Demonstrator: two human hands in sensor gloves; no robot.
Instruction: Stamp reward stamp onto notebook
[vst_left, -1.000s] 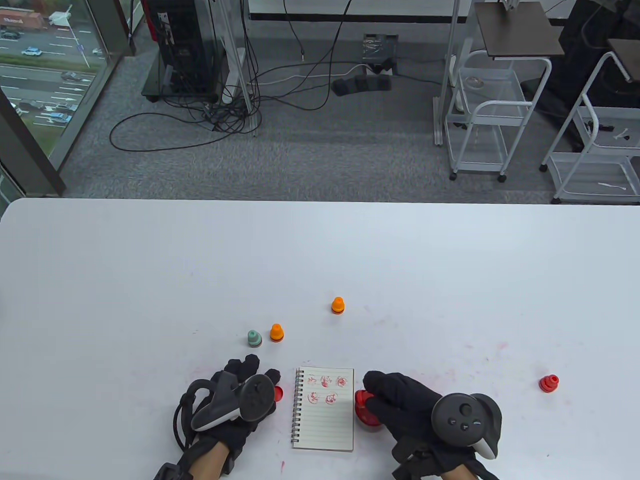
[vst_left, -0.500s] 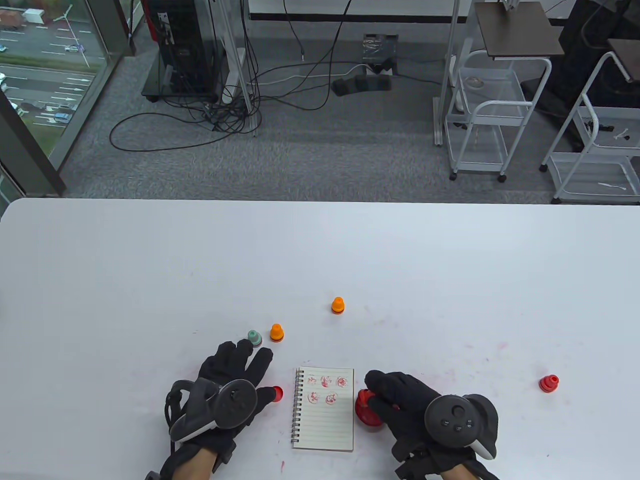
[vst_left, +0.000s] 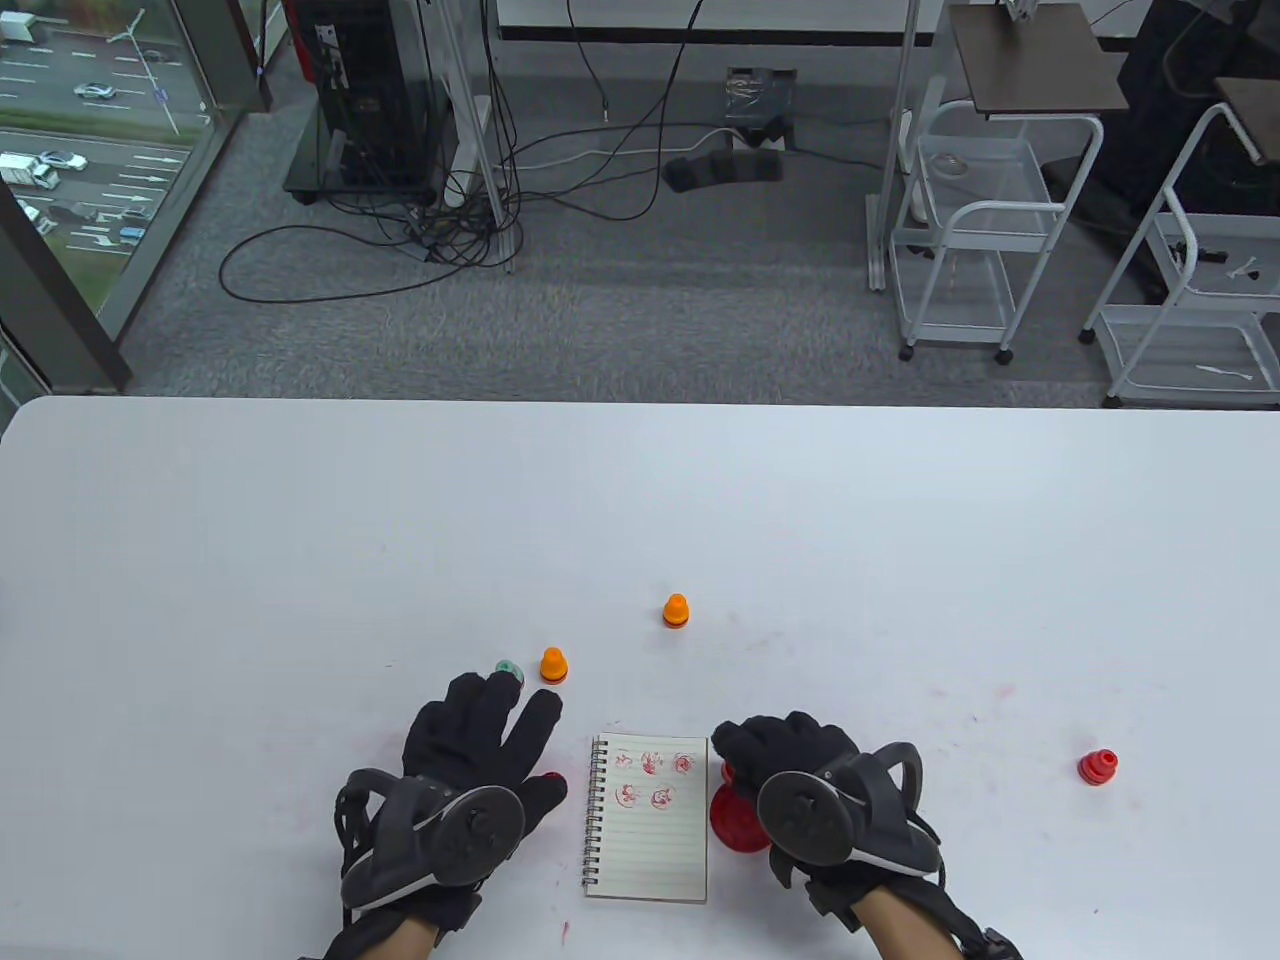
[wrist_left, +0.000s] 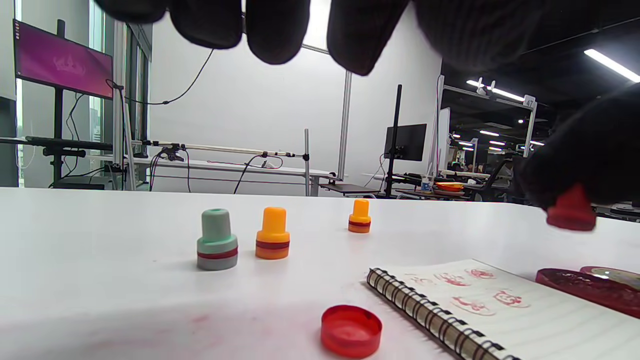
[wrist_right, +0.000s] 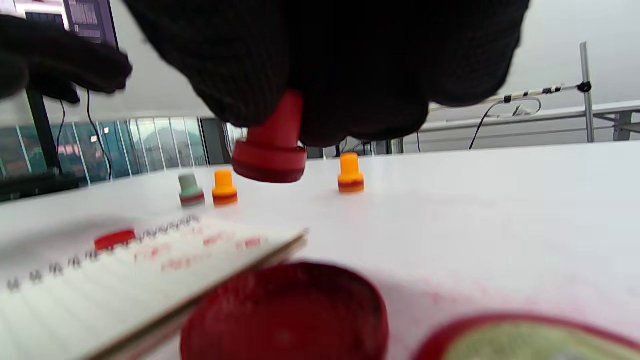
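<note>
The spiral notebook (vst_left: 648, 835) lies open near the table's front edge, with several red stamp prints on its top lines; it also shows in the left wrist view (wrist_left: 500, 310). My right hand (vst_left: 745, 760) pinches a red stamp (wrist_right: 272, 150) by its handle and holds it a little above the round red ink pad (vst_left: 733, 822), just right of the notebook. The stamp also shows in the left wrist view (wrist_left: 571, 212). My left hand (vst_left: 500, 710) is open with fingers spread, left of the notebook, holding nothing. Its fingertips reach to a green stamp (vst_left: 510, 670).
A red cap (wrist_left: 351, 330) lies between my left hand and the notebook. Two orange stamps (vst_left: 553, 665) (vst_left: 676, 611) stand beyond the notebook. Another red stamp (vst_left: 1098, 767) stands far right. A second red disc (wrist_right: 525, 340) lies beside the ink pad. Pink ink smudges mark the table.
My left hand has moved forward and spread its fingers toward the green stamp, uncovering then partly covering the red cap. My right hand has turned and moved slightly left with the red stamp.
</note>
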